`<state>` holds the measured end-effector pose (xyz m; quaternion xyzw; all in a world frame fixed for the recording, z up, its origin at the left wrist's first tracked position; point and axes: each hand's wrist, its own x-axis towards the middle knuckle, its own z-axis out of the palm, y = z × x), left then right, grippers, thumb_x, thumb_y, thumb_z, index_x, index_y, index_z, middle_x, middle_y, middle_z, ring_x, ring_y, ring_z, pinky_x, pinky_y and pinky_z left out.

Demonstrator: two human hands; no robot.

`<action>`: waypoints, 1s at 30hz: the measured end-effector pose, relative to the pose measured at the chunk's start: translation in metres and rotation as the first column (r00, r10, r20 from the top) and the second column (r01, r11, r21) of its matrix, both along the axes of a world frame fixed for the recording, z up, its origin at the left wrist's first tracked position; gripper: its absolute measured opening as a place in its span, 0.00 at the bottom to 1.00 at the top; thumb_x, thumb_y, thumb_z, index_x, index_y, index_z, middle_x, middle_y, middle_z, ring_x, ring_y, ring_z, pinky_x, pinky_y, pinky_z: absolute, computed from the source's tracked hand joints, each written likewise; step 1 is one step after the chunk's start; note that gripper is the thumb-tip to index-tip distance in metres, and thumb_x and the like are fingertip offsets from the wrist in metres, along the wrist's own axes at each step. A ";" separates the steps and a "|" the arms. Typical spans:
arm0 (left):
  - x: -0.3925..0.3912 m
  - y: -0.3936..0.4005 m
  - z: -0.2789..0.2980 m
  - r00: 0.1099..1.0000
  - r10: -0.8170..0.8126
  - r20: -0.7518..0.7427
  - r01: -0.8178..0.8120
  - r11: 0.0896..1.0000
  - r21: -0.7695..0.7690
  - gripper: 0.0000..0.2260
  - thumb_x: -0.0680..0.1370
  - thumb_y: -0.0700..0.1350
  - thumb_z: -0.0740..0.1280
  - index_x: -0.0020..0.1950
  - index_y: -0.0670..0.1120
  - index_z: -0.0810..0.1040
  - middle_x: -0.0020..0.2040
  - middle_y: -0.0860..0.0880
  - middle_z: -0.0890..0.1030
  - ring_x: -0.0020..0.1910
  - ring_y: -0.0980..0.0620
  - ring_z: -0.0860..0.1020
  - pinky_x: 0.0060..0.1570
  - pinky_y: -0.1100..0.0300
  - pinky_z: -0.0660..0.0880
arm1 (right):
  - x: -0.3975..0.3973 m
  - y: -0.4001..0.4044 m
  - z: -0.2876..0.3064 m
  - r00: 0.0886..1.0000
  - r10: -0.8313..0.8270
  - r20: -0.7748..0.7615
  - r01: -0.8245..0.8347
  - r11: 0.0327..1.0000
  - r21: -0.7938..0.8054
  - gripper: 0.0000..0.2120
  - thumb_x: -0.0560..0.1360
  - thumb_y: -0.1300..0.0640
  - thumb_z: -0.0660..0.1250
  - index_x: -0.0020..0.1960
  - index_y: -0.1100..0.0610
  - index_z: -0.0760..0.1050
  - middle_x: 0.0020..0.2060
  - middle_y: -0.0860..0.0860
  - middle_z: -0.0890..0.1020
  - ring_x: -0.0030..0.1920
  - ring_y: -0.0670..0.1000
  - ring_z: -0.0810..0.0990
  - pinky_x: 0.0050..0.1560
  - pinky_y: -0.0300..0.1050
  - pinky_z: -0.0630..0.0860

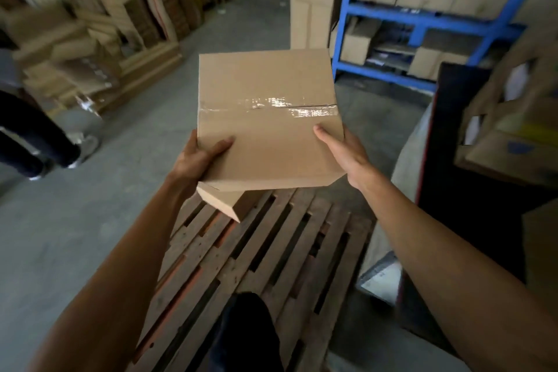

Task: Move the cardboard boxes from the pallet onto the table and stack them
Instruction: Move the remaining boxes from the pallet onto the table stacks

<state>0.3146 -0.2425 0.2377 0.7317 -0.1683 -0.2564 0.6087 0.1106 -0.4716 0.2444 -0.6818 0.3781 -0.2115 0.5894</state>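
Observation:
A brown cardboard box (267, 121), sealed across its top with clear tape, is held in the air above the far end of the wooden pallet (256, 266). My left hand (200, 157) grips its near left corner, thumb on top. My right hand (344, 154) clasps the near right edge, thumb on top. A loose flap hangs under the box at the near left corner. The slats of the pallet in view carry no boxes. My dark-trousered leg stands over the pallet's near end.
A blue metal rack (422, 30) filled with cartons stands at the back right, a tall open carton (314, 6) beside it. Stacks of flat cardboard (90, 33) line the left. Another person's legs (33, 139) are at far left. A dark table edge (453, 160) with boxes lies right.

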 end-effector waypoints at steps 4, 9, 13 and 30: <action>-0.057 -0.010 0.029 0.999 -0.039 0.034 0.040 0.999 -0.008 0.39 0.62 0.64 0.80 0.68 0.53 0.72 0.59 0.49 0.82 0.56 0.48 0.82 0.57 0.48 0.80 | -0.066 -0.008 0.031 0.999 -0.018 0.041 0.018 1.000 0.007 0.23 0.72 0.36 0.70 0.64 0.44 0.77 0.54 0.42 0.83 0.55 0.45 0.80 0.54 0.42 0.74; -0.125 -0.029 0.064 0.995 -0.080 0.052 0.084 0.993 -0.079 0.35 0.64 0.58 0.79 0.68 0.49 0.74 0.57 0.49 0.83 0.55 0.50 0.82 0.55 0.53 0.80 | -0.136 -0.011 0.064 0.992 -0.084 0.098 0.086 0.996 -0.022 0.21 0.73 0.38 0.70 0.64 0.43 0.76 0.53 0.42 0.82 0.55 0.47 0.79 0.53 0.43 0.75; -0.176 -0.036 0.091 0.988 -0.127 0.087 0.139 0.980 -0.144 0.28 0.69 0.54 0.78 0.66 0.49 0.76 0.55 0.50 0.84 0.53 0.51 0.83 0.49 0.59 0.80 | -0.194 -0.002 0.089 0.977 -0.165 0.132 0.172 0.984 -0.037 0.26 0.70 0.35 0.71 0.65 0.45 0.77 0.56 0.46 0.82 0.57 0.51 0.79 0.61 0.51 0.75; -0.404 -0.088 0.147 0.915 -0.387 0.115 0.404 0.876 -0.263 0.22 0.73 0.49 0.76 0.65 0.47 0.76 0.54 0.52 0.85 0.48 0.55 0.83 0.41 0.66 0.79 | -0.466 0.024 0.141 0.861 -0.471 0.194 0.500 0.853 -0.149 0.29 0.72 0.35 0.69 0.69 0.46 0.73 0.61 0.48 0.79 0.60 0.53 0.77 0.62 0.52 0.74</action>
